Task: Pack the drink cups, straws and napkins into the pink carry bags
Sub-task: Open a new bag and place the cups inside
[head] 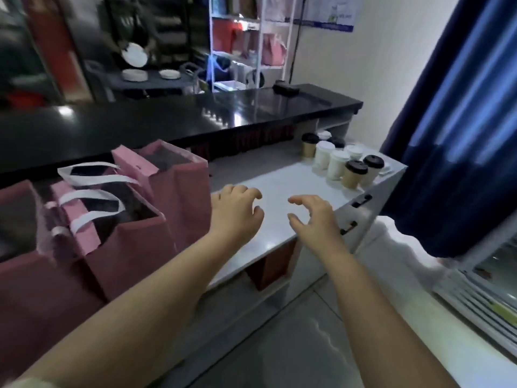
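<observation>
Three pink carry bags stand open on the left of the white counter (282, 180): a far one (181, 180), a middle one (131, 247) with white handles, and a near one (30, 281) cut by the frame edge. Several lidded drink cups (340, 163), some white and some brown with black lids, cluster at the counter's far right end. My left hand (237, 210) hovers just right of the far bag, fingers loosely curled, holding nothing. My right hand (314, 217) hovers beside it over the bare counter, fingers spread and bent, also empty. The cups lie well beyond both hands.
A black raised counter (195, 119) runs behind the white one. A blue curtain (458, 135) hangs at the right. Drawer handles (361, 200) show on the counter's end. White shelving (249, 40) with pink bags stands at the back.
</observation>
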Tool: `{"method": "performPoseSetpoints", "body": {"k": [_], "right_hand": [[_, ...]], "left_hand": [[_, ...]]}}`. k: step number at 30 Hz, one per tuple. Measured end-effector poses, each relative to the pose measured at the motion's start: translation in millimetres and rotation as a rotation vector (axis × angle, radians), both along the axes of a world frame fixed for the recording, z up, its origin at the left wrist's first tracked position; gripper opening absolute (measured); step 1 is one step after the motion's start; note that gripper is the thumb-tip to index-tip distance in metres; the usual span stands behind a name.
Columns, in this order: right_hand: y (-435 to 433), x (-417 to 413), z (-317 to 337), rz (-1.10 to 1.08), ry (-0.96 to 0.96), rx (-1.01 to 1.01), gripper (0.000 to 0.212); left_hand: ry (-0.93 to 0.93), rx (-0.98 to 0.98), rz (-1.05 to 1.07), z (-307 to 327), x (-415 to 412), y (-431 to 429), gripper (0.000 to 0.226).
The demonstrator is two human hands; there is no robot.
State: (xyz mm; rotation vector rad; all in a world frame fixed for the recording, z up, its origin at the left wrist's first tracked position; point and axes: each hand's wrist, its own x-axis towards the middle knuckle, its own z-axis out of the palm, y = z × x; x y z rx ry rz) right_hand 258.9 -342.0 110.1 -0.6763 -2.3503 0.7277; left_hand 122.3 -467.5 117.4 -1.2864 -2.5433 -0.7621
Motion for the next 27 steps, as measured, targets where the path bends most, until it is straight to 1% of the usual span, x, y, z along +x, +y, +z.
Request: {"method": "performPoseSetpoints", "body": {"k": [2, 6, 9, 11, 14, 20, 24, 27], "right_hand": [[9.7, -42.0, -2.3, 0.096, 0.019, -0.015, 0.031], [7.6, -115.5, -4.0, 0.223, 0.117, -0.15, 0.031], [14.6, -152.8, -8.8, 0.322, 0.09, -0.191, 0.033], [32.6, -174.6, -13.8, 0.398, 0.051, -0.196, 0.034], [50.7, -189.3, -13.2, 0.451, 0.068, -0.242, 0.033], [81.4, -207.6, -28.2, 0.703, 0.03, -0.396, 0.032], [109.7, -201.7, -37.8, 0.872, -0.091, -0.424, 0.03], [132.5, -201.8, -34.1, 0.862, -0.083, -0.514, 0.029]], "left_hand": [[0.014, 0.025, 0.09, 1.1, -27.5, 4.7, 0.031], [-0.086, 0.153, 0.219, 8.5, -64.5, 13.7, 0.03], [-0.033, 0.25, 0.311, 6.8, -82.3, 16.0, 0.027], [0.024, 0.282, 0.435, 3.5, -95.3, 22.5, 0.025], [0.041, 0.28, 0.546, 2.3, -102.0, 26.6, 0.025], [0.07, 0.361, 0.753, -12.1, -87.8, 40.3, 0.031], [0.023, 0.319, 0.911, -12.3, -65.9, 62.3, 0.039], [-0.004, 0.282, 0.98, -11.9, -50.2, 77.9, 0.043]]}}
